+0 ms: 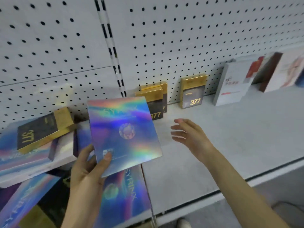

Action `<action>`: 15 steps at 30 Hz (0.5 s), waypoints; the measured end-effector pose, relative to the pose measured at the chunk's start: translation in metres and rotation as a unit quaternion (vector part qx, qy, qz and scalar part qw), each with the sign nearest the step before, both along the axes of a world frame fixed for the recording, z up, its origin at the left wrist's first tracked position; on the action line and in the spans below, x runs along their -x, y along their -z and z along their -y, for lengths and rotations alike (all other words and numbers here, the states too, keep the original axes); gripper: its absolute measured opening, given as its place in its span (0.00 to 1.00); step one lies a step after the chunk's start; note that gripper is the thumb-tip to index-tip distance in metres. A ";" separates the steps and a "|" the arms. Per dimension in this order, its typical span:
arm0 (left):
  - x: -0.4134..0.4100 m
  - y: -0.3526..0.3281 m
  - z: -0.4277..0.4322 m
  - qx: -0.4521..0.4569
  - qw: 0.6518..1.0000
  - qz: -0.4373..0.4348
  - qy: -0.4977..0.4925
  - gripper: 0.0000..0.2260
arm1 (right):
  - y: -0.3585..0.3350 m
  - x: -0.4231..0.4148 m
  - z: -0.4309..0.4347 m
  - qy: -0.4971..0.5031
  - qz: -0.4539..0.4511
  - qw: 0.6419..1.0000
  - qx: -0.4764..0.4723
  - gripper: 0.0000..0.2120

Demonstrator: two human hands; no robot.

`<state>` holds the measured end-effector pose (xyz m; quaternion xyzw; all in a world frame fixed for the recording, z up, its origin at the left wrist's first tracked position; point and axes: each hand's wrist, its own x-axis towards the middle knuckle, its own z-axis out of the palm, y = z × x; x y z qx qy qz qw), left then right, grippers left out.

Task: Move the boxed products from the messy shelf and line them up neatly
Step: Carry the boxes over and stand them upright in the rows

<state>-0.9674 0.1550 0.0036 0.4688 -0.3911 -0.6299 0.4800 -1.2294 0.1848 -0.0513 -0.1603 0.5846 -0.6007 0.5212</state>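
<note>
My left hand (pixel 88 168) grips the lower left corner of a flat holographic box (pixel 123 132), thumb on its front, holding it tilted above the shelf. My right hand (pixel 189 134) hovers open just right of that box, fingers spread, touching nothing. On the left lies a jumble of boxes: a black-and-gold "377" box (pixel 42 130) on its side atop other holographic boxes (pixel 121 195). Along the pegboard stand upright "377" boxes (pixel 154 99), one more of them (pixel 193 92) further right, then a white box (pixel 233 83) and taller boxes (pixel 279 71).
The grey shelf board (pixel 230 137) runs right from the pile, bare in front of the standing boxes, with its front edge (pixel 246 180) low at the right. A white pegboard back wall (pixel 164 38) rises behind. A slotted upright (pixel 110 46) divides the two bays.
</note>
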 end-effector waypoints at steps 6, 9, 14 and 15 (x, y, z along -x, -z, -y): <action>0.103 0.008 -0.041 0.054 0.986 -0.038 0.153 0.16 | -0.028 0.032 -0.097 -0.085 -0.015 0.996 0.025 0.13; 0.161 0.013 -0.073 0.072 0.976 0.005 0.206 0.22 | -0.035 0.083 -0.146 -0.035 -0.080 0.996 0.029 0.13; 0.258 0.034 -0.137 0.152 0.943 0.159 0.249 0.19 | -0.036 0.177 -0.240 0.031 -0.193 0.980 0.032 0.11; 0.280 0.038 -0.154 0.159 0.938 0.171 0.256 0.20 | -0.038 0.199 -0.263 0.043 -0.220 0.974 0.031 0.11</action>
